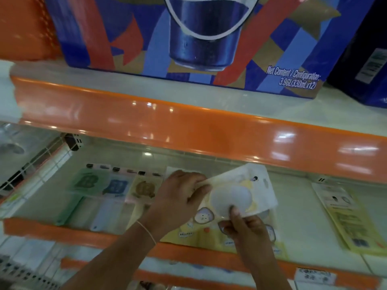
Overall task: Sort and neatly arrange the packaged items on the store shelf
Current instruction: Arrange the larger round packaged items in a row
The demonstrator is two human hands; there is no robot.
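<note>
Both hands hold one flat pale packet [251, 189] with a round white shape on its front, tilted above the middle of the white shelf [297, 216]. My left hand [180, 197] grips its left edge, fingers curled over it. My right hand [245, 225] pinches its lower edge, thumb on top. Under it lies a yellow packet [201, 231] printed with small cartoon figures. Three more packets stand in a row at the left: green [85, 181], blue [116, 186] and tan [144, 188]. Another yellow packet [351, 218] lies flat at the right.
An orange shelf lip [167, 122] overhangs the work area closely. Above it stands a large blue drinks carton [188, 38]. A wire grid divider [37, 162] bounds the shelf on the left. The orange front edge [104, 237] runs below, with a price label [314, 277].
</note>
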